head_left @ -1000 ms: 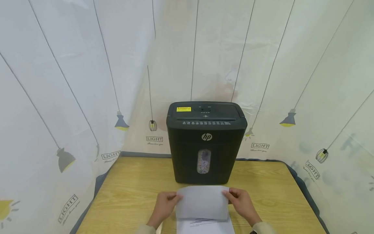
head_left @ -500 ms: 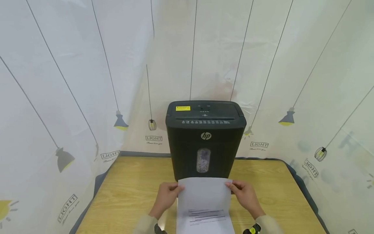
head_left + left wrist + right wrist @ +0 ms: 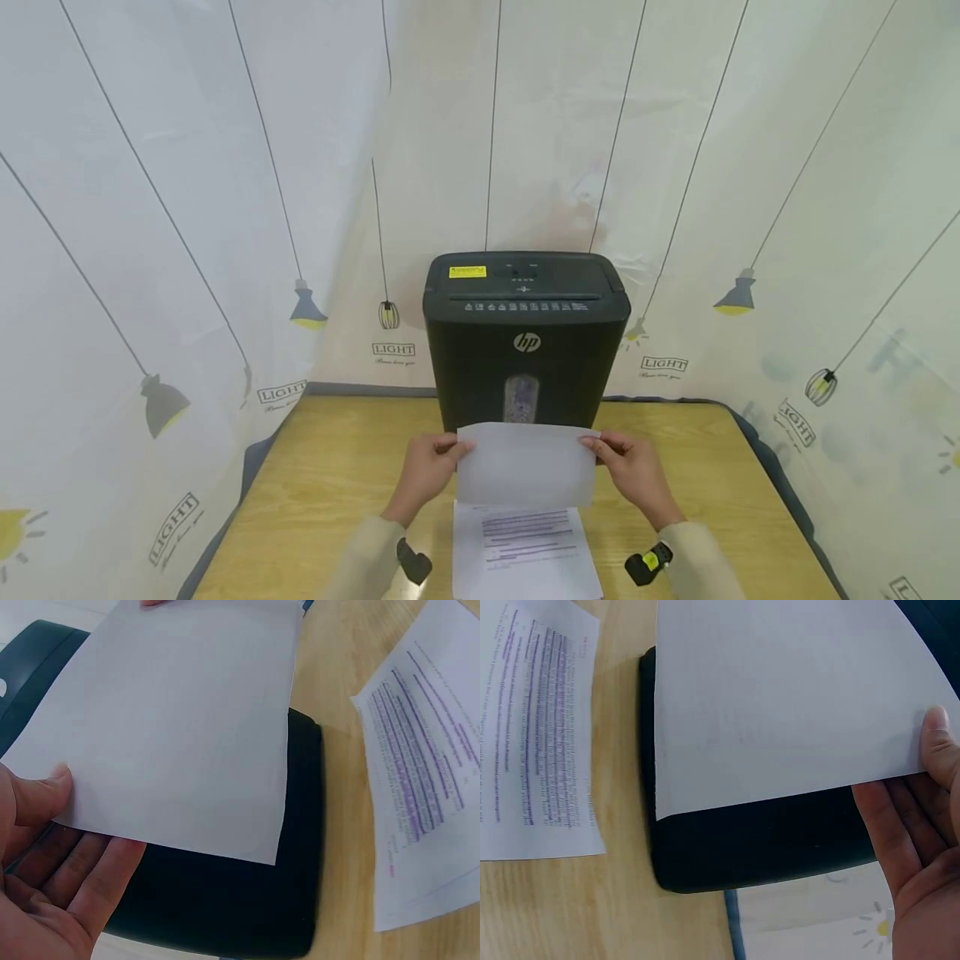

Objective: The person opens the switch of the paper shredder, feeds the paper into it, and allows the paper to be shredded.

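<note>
Shredder bin [image 3: 468, 375] holds shreds [image 3: 520, 404]; hands [image 3: 427, 471] [image 3: 636, 473] pinch sheet [image 3: 525, 464].

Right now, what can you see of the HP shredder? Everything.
The shredder is black, plastic-looking, tapering downward, with a pale HP logo, yellow label, top slot and a row of icons. Its window shows pale bits. It stands upright at the table's far side. The raised sheet hides its lower front; contact unclear.

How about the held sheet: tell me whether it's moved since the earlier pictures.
Yes: in the head view, the held sheet has moved upward relative to the shredder, now overlapping its lower front.
</note>
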`<state>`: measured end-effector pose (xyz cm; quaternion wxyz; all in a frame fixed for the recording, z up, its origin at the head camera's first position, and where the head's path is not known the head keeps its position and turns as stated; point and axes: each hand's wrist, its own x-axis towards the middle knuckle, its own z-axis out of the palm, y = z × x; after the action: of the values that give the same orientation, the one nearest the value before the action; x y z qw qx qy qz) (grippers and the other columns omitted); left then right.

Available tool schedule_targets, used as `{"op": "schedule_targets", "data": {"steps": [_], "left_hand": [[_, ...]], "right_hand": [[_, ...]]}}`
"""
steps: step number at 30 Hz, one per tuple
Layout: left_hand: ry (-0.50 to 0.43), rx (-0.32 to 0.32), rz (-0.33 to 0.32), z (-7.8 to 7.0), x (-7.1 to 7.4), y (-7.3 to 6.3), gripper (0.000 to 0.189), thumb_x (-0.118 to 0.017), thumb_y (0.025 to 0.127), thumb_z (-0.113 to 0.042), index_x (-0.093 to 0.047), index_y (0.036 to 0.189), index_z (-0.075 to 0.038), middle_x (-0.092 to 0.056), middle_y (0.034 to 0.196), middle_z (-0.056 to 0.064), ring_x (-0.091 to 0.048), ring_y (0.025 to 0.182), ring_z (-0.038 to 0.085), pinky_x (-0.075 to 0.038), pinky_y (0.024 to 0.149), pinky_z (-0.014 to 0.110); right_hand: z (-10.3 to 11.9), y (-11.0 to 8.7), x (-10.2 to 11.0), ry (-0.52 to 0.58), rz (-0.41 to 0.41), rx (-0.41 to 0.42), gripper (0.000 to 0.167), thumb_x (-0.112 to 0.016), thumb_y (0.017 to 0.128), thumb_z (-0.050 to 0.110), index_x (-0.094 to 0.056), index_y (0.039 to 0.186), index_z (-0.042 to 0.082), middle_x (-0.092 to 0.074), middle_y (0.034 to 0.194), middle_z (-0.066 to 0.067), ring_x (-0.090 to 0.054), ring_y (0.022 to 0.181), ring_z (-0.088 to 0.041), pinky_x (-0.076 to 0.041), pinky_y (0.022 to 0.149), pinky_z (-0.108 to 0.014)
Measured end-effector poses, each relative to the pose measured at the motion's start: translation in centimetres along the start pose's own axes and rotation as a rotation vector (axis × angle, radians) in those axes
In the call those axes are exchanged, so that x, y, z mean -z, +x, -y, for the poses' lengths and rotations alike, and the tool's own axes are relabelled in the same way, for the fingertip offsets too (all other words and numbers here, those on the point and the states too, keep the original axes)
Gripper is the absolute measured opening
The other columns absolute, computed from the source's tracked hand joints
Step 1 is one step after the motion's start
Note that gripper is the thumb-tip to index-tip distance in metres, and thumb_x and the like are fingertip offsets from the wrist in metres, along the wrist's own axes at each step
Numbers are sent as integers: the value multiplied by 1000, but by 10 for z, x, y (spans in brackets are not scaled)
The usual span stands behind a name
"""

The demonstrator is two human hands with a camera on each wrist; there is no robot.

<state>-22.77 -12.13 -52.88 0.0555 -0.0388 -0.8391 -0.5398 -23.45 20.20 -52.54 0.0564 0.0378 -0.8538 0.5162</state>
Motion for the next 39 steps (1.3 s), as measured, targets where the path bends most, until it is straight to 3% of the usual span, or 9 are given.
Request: {"op": "schedule_targets", "data": {"steps": [4, 8, 12, 15, 20, 24, 28, 32, 39], "left_hand": [[7, -4, -3, -11, 4, 6, 22, -75, 93, -16, -71, 73, -8, -47, 57, -3, -45, 55, 9, -33, 49, 22], [-2, -20, 4, -23, 9, 13, 18, -75, 93, -17, -75, 78, -8, -61, 64, 0, -52, 57, 10, -43, 50, 22], [13, -43, 9, -36, 14, 21, 20, -74, 94, -18, -74, 77, -8, -56, 60, -2, -49, 55, 9, -39, 49, 22], [47, -101, 5, -47, 19, 28, 29, -74, 95, -18, -69, 69, -6, -41, 53, -4, -39, 52, 9, -28, 48, 22], [64, -197, -1, -63, 27, 38, 39, -73, 96, -18, -62, 62, -3, -39, 51, -6, -38, 50, 9, -27, 48, 22], [61, -207, 6, -73, 33, 44, 39, -72, 96, -20, -63, 62, -4, -41, 51, -5, -38, 49, 9, -28, 47, 23], [50, -225, 4, -82, 37, 49, 40, -72, 97, -21, -62, 62, -5, -42, 51, -4, -39, 49, 11, -27, 47, 24], [46, -232, 3, -91, 42, 55, 42, -72, 97, -22, -60, 60, -6, -43, 51, -4, -39, 49, 11, -28, 48, 24], [55, -238, -4, -112, 52, 65, 46, -72, 97, -25, -54, 58, -10, -39, 51, -4, -36, 49, 14, -27, 49, 26]], "right_hand": [[10, 6, 7, -21, -3, 21, 14, -74, 95, 21, -81, 100, 9, -78, 91, -9, -73, 80, -12, -60, 72, -22], [21, 13, 15, -38, -9, 46, 15, -73, 96, 20, -81, 101, 8, -77, 90, -8, -72, 79, -12, -59, 71, -22], [32, 19, 24, -57, -20, 89, 16, -74, 96, 21, -80, 98, 8, -73, 84, -7, -72, 79, -13, -57, 70, -21], [40, 24, 31, -56, -35, 139, 14, -74, 95, 19, -80, 97, 7, -72, 82, -8, -73, 79, -19, -58, 69, -19], [52, 31, 40, -68, -55, 213, 12, -74, 95, 15, -81, 99, 7, -74, 83, -10, -73, 77, -20, -58, 66, -19], [63, 37, 47, -86, -61, 244, 12, -74, 95, 17, -81, 97, 8, -75, 83, -10, -72, 75, -16, -57, 66, -18], [75, 42, 54, -80, -52, 227, 15, -72, 97, 20, -80, 98, 7, -74, 85, -11, -71, 76, -16, -57, 67, -18], [86, 47, 61, -100, -50, 216, 19, -70, 99, 23, -80, 101, 7, -75, 88, -13, -68, 74, -6, -55, 65, -18], [101, 58, 70, -43, -54, 287, 21, -70, 99, 21, -80, 104, 4, -77, 94, -17, -72, 78, -4, -58, 70, -17]]}}
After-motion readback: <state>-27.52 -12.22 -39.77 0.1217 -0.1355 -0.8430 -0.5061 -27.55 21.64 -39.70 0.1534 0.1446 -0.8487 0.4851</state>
